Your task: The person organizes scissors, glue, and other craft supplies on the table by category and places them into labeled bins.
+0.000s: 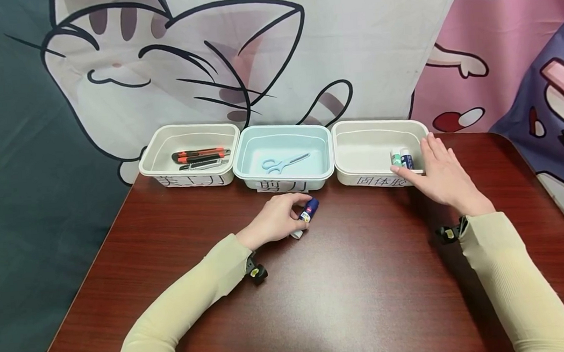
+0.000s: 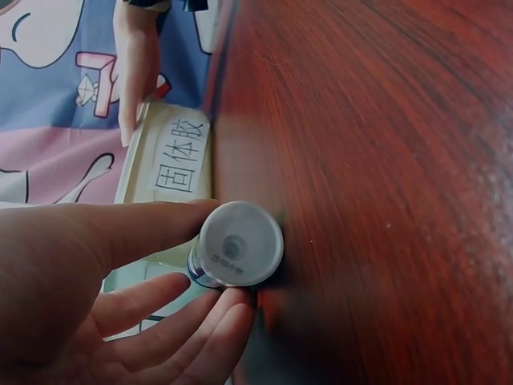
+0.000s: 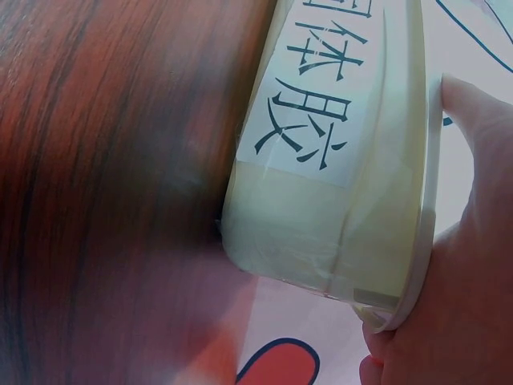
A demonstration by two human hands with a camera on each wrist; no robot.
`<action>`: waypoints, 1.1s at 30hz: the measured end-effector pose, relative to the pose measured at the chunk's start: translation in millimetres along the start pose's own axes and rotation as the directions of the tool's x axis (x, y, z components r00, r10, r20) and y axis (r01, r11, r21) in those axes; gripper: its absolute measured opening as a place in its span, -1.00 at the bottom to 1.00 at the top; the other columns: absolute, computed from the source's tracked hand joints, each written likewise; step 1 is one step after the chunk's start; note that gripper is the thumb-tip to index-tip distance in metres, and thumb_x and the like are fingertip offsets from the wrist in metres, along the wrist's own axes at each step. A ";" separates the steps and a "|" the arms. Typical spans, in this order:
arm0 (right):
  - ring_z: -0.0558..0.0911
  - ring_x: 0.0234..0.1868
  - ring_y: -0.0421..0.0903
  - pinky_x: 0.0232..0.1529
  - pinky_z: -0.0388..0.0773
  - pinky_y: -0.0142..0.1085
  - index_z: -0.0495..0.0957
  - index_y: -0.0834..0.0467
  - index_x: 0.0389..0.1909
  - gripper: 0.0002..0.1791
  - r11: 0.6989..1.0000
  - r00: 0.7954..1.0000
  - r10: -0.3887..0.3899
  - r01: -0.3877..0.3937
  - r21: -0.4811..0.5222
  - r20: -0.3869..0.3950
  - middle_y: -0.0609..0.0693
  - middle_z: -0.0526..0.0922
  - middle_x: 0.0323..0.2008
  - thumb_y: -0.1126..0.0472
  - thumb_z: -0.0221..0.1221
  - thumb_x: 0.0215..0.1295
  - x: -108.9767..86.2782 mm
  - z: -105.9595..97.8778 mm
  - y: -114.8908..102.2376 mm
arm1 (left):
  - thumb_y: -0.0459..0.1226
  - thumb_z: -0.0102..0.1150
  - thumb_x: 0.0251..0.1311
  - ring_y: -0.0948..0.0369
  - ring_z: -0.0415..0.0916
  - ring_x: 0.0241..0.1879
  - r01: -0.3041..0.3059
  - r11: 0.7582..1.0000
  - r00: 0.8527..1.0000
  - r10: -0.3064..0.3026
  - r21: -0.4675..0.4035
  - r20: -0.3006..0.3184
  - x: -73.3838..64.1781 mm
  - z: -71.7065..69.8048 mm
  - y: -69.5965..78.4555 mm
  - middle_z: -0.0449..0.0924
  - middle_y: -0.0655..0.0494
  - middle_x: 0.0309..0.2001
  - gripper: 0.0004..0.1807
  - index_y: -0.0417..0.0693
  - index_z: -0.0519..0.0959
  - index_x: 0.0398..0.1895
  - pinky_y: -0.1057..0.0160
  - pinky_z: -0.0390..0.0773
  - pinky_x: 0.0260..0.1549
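My left hand pinches a blue-and-white glue stick between thumb and fingers, tilted over the table in front of the middle bin. Its round white end faces the left wrist camera. At the right, my right hand rests on the corner of a white bin, its fingers extended along the right rim and the thumb along the front rim. Inside this labelled bin, a green-and-white glue stick and a dark blue one lie near my right thumb.
A light blue bin in the middle holds blue scissors. Left of it, another white bin contains several utility knives. The three labelled bins stand side by side along the table's back edge, before a cartoon-printed cloth.
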State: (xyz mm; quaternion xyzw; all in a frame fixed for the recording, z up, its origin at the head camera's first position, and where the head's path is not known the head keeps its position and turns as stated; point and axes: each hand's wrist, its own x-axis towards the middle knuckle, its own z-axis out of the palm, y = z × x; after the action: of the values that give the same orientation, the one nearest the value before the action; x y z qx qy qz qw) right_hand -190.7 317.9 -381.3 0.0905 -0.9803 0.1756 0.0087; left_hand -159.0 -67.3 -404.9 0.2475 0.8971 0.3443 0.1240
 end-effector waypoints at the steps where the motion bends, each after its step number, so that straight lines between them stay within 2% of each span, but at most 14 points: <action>1: -0.30 0.58 0.24 0.47 -0.38 0.21 -0.18 0.50 0.54 0.18 1.000 1.000 0.000 0.000 0.000 0.000 0.45 -0.28 0.55 -0.40 0.00 0.41 0.1 -0.1 0.0 | -0.32 0.53 0.09 0.33 0.62 -0.28 -0.002 1.000 1.000 0.002 0.002 0.000 0.8 0.4 0.2 0.68 0.07 -0.07 -0.35 -0.11 0.55 0.30 0.39 0.59 -0.28; 10: -0.29 0.57 0.26 0.47 -0.38 0.21 -0.17 0.51 0.53 0.18 1.000 1.000 -0.003 0.003 -0.002 0.001 0.46 -0.27 0.54 -0.40 0.01 0.42 1.4 -1.3 -0.3 | -0.30 0.57 0.04 0.32 0.60 -0.29 0.005 1.000 1.000 -0.006 0.018 0.016 4.6 1.0 2.3 0.67 0.11 -0.14 -0.34 -0.17 0.56 0.27 0.37 0.57 -0.22; 17: -0.28 0.57 0.27 0.46 -0.37 0.22 -0.17 0.51 0.53 0.18 1.000 1.000 -0.006 0.006 -0.006 -0.004 0.47 -0.25 0.54 -0.39 0.02 0.42 1.9 -1.3 -0.4 | -0.20 0.59 0.03 0.28 0.59 -0.25 0.030 0.997 0.999 -0.031 0.068 0.011 6.1 3.2 1.4 0.66 0.22 -0.28 -0.35 -0.10 0.61 0.23 0.30 0.51 -0.18; 26: -0.28 0.57 0.27 0.46 -0.37 0.22 -0.17 0.51 0.53 0.17 1.000 1.000 -0.006 0.006 -0.006 -0.003 0.47 -0.26 0.54 -0.39 0.02 0.42 1.4 -1.9 -1.0 | -0.12 0.55 0.08 0.35 0.54 -0.37 0.053 0.996 0.998 -0.054 0.071 0.011 5.3 7.3 2.7 0.62 0.27 -0.37 -0.42 -0.08 0.64 0.18 0.31 0.50 -0.27; 33: -0.24 0.57 0.30 0.46 -0.35 0.24 -0.15 0.51 0.53 0.17 1.000 1.000 -0.008 0.008 -0.005 -0.007 0.49 -0.24 0.53 -0.38 0.03 0.42 1.3 -1.4 -1.2 | -0.16 0.50 0.15 0.35 0.54 -0.35 0.035 0.997 0.999 -0.037 0.067 0.017 4.8 6.7 7.2 0.63 0.27 -0.34 -0.44 -0.06 0.61 0.23 0.30 0.50 -0.28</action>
State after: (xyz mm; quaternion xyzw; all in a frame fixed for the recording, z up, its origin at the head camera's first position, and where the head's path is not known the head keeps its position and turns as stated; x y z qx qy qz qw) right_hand -191.8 317.1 -379.6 0.0938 -0.9803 0.1735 0.0133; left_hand -157.8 -56.4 -405.1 0.2385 0.9113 0.3093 0.1301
